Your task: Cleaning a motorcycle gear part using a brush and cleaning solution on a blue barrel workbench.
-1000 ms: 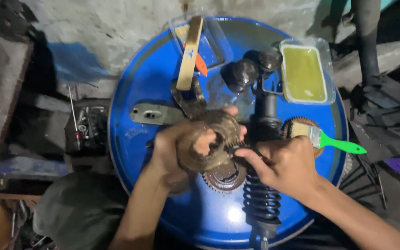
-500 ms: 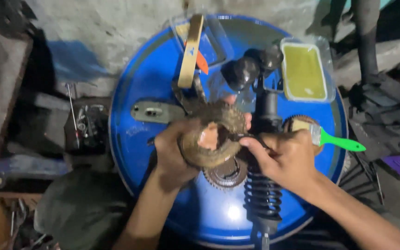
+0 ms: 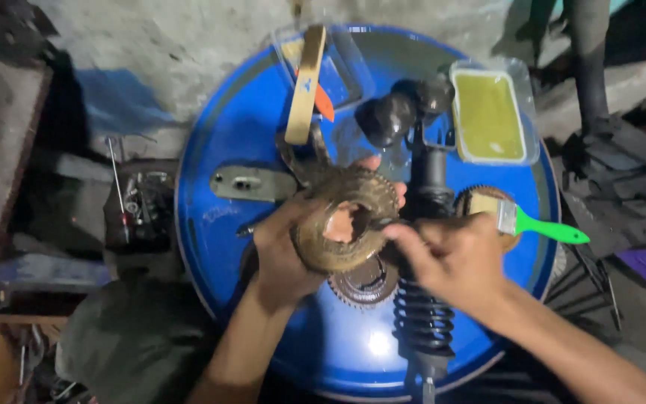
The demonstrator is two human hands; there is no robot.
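Moved: right hand [image 3: 454, 262] has slid in from the gear's right edge, fingertips now at its bore; the gear sits a little lower than half a second ago.
Gear: rusty toothed ring [image 3: 347, 218] held above the blue drum [image 3: 233, 224], near centre.
Left hand [image 3: 285, 251]: clamped on the gear's left rim.
Right hand: fingers pinched together at the bore; what they pinch is hidden.
Handling: likely heavy, stiff, greasy; grip by rim and bore, not by the teeth.
Nearby: shock absorber [image 3: 422, 314], brush [image 3: 540, 223], second gear [image 3: 364, 280] below.
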